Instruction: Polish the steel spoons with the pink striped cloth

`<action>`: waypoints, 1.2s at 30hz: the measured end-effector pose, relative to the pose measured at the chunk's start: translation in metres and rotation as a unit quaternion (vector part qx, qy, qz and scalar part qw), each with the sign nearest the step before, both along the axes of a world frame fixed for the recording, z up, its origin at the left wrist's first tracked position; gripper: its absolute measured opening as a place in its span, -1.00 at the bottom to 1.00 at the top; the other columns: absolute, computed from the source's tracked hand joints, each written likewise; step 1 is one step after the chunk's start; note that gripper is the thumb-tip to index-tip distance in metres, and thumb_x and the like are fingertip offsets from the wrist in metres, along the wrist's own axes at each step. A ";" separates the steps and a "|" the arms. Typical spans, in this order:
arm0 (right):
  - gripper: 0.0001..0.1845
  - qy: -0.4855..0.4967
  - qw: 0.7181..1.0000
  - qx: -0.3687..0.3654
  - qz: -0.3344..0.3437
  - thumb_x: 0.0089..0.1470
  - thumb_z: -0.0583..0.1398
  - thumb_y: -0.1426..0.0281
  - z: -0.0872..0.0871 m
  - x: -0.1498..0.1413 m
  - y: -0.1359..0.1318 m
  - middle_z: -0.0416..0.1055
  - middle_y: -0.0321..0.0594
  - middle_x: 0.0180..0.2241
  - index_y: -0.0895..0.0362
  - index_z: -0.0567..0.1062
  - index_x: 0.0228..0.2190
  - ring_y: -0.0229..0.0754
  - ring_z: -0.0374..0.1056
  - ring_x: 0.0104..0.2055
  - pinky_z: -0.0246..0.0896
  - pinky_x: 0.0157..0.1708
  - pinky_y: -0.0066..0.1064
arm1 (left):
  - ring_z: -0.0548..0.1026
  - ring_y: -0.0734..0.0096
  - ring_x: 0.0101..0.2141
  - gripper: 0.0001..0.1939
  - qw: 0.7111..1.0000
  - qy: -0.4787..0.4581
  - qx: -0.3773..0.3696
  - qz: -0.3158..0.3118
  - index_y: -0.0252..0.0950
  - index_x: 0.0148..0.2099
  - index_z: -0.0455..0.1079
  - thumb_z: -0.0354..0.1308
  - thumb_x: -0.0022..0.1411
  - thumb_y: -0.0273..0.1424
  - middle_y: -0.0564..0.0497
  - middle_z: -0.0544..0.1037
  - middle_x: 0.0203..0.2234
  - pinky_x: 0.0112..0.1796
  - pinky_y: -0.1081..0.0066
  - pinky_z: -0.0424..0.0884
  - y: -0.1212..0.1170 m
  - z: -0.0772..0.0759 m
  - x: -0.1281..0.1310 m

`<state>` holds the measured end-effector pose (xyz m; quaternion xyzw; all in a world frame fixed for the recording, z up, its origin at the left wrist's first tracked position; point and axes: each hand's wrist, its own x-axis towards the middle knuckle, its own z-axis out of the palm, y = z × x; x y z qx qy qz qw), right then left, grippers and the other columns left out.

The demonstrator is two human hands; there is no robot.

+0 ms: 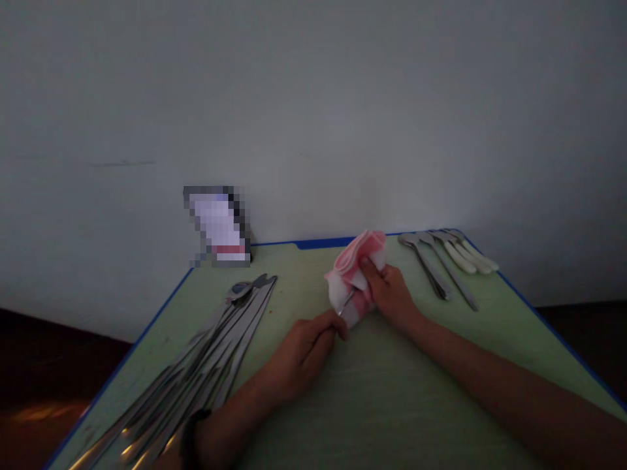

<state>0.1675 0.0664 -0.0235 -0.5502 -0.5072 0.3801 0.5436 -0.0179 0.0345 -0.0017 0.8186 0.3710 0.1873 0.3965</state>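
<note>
My right hand [392,294] is closed around a pink and white cloth [361,251], thumb pressed on its folds. The cloth is bunched over a thin piece of metal cutlery [347,302]. My left hand [306,352] pinches the near end of that cutlery just in front of the cloth. A short stretch of its shiny shaft shows between the two hands. Its far end is hidden in the cloth, so I cannot tell its kind. Both hands are above the middle of the pale green table [392,391].
Long metal cutlery [220,349] lies in a pile at the left, partly behind my left forearm. At the back right are metal spoons [425,264] and several white-handled pieces [465,254]. A blurred phone-like screen [218,222] leans on the wall [313,117] behind the table.
</note>
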 end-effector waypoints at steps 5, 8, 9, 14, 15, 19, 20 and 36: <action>-0.43 0.170 0.983 -0.076 0.005 -0.03 0.08 -0.06 -0.006 -0.022 -0.019 0.20 -0.33 -0.78 0.11 0.24 -0.76 -0.32 0.08 -0.71 -0.07 -0.67 -0.46 | 0.27 0.49 -0.57 -0.77 0.995 0.035 0.031 -0.090 -0.27 -0.28 0.28 -0.20 0.28 -0.46 0.11 0.28 -0.60 -0.51 0.53 0.17 -0.007 0.001 0.005; -0.53 0.210 0.969 -0.115 0.056 -0.07 0.17 0.00 -0.005 -0.027 -0.021 0.27 -0.33 -0.74 0.13 0.34 -0.67 -0.31 0.13 -0.67 -0.02 -0.63 -0.45 | 0.27 0.49 -0.58 -0.77 0.996 0.033 0.032 -0.076 -0.26 -0.28 0.28 -0.20 0.29 -0.47 0.11 0.30 -0.60 -0.51 0.53 0.18 -0.008 0.002 0.006; -0.56 0.223 0.963 -0.125 0.084 -0.08 0.19 0.02 -0.004 -0.026 -0.020 0.29 -0.33 -0.73 0.14 0.36 -0.64 -0.30 0.14 -0.66 0.00 -0.61 -0.45 | 0.28 0.49 -0.57 -0.77 0.997 0.031 0.030 -0.070 -0.26 -0.28 0.27 -0.20 0.29 -0.47 0.11 0.30 -0.60 -0.51 0.53 0.19 -0.008 0.003 0.006; -0.67 0.268 0.945 -0.115 0.150 -0.10 0.25 0.14 -0.007 -0.021 -0.011 0.36 -0.35 -0.59 0.16 0.43 -0.44 -0.34 0.16 -0.60 0.06 -0.56 -0.47 | 0.32 0.46 -0.51 -0.78 0.998 0.023 0.033 -0.055 -0.28 -0.30 0.28 -0.18 0.28 -0.49 0.09 0.34 -0.55 -0.44 0.52 0.23 -0.006 0.002 0.007; -0.68 0.267 0.948 -0.107 0.140 -0.10 0.25 0.15 -0.008 -0.021 -0.009 0.37 -0.35 -0.57 0.16 0.43 -0.42 -0.34 0.17 -0.58 0.07 -0.55 -0.48 | 0.33 0.46 -0.49 -0.78 0.998 0.020 0.035 -0.054 -0.28 -0.30 0.28 -0.17 0.28 -0.50 0.09 0.35 -0.54 -0.43 0.52 0.23 -0.006 0.001 0.007; -0.62 0.234 0.969 -0.053 0.052 -0.11 0.23 0.09 -0.015 -0.014 0.002 0.38 -0.33 -0.54 0.15 0.42 -0.40 -0.31 0.20 -0.55 0.09 -0.54 -0.46 | 0.32 0.48 -0.53 -0.78 0.998 0.024 0.035 -0.050 -0.28 -0.28 0.31 -0.16 0.27 -0.50 0.12 0.31 -0.58 -0.45 0.52 0.22 -0.004 0.001 0.008; -0.60 0.223 0.974 -0.037 0.027 -0.11 0.22 0.05 -0.016 -0.011 0.004 0.37 -0.33 -0.56 0.15 0.42 -0.43 -0.30 0.20 -0.56 0.08 -0.55 -0.45 | 0.31 0.48 -0.54 -0.78 0.998 0.027 0.034 -0.048 -0.28 -0.27 0.32 -0.16 0.27 -0.50 0.13 0.30 -0.60 -0.46 0.52 0.22 -0.003 0.001 0.008; -0.53 0.196 0.980 -0.025 0.007 -0.09 0.16 -0.03 -0.011 -0.001 0.006 0.23 -0.36 -0.74 0.13 0.34 -0.64 -0.31 0.10 -0.68 -0.05 -0.64 -0.43 | 0.36 0.42 -0.42 -0.75 0.988 -0.007 0.066 -0.137 -0.27 -0.04 0.28 0.01 0.21 -0.42 0.02 0.42 -0.34 -0.33 0.44 0.28 -0.008 0.012 0.002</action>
